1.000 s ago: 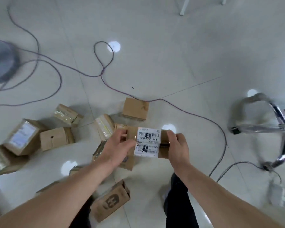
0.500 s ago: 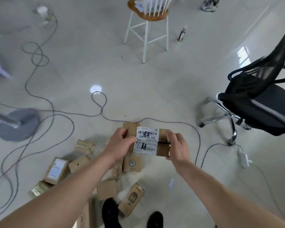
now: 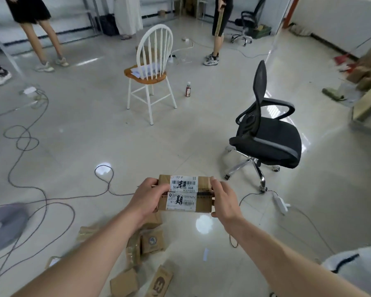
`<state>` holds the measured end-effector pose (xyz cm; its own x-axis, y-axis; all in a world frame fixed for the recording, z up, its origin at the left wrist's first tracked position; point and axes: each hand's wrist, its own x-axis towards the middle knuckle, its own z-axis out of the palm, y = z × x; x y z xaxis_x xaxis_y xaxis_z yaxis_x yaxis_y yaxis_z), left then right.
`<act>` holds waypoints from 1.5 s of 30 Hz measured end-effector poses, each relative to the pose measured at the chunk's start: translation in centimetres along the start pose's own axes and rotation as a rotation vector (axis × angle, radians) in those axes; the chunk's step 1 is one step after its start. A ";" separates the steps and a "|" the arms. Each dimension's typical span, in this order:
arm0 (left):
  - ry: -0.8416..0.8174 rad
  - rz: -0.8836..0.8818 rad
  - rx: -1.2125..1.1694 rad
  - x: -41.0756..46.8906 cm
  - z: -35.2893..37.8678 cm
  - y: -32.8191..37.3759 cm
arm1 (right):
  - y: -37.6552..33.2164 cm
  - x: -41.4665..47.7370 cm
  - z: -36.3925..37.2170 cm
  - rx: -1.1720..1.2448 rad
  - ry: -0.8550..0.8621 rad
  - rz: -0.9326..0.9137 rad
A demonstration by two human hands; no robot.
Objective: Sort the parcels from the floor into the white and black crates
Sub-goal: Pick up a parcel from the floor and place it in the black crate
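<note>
You hold one labelled cardboard parcel (image 3: 183, 194) up over the floor (image 3: 180, 136), left hand (image 3: 147, 195) and right hand (image 3: 224, 200) each with fingers curled round one end. Several more parcels (image 3: 152, 241) lie on the floor under your arms. Neither crate is in view, so sorting looks far from done.

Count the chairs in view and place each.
3: a white wooden chair mid-floor; a black office chair to its right, nearer; a second office chair far back by the wall. More may be hidden.
</note>
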<state>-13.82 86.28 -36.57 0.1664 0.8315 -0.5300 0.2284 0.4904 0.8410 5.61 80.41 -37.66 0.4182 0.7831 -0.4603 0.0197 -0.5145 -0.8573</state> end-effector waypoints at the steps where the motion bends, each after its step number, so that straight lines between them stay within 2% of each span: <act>1: -0.019 0.013 0.007 -0.5 0.8 0.4 | 0.0 -0.7 -1.0 0.010 0.026 -0.001; 7: -0.186 0.122 0.098 -3.2 5.2 2.6 | 0.6 -5.4 -6.4 0.072 0.206 -0.021; 13: -0.362 0.195 0.179 -6.2 8.1 1.9 | 2.4 -11.9 -8.9 0.116 0.419 -0.048; 25: -0.690 0.226 0.352 -16.3 13.9 -3.9 | 12.6 -26.9 -12.3 0.187 0.759 0.056; 38: -1.058 0.221 0.525 -37.3 28.6 -14.7 | 27.1 -49.3 -22.8 0.236 1.125 0.219; 45: -1.098 0.373 0.679 -47.1 34.8 -19.4 | 33.1 -59.0 -27.8 0.305 1.183 0.254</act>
<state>7.32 28.52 -31.64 0.9269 0.0916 -0.3640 0.3753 -0.2090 0.9030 6.85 7.50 -32.49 0.9421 -0.2030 -0.2669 -0.3269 -0.3789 -0.8658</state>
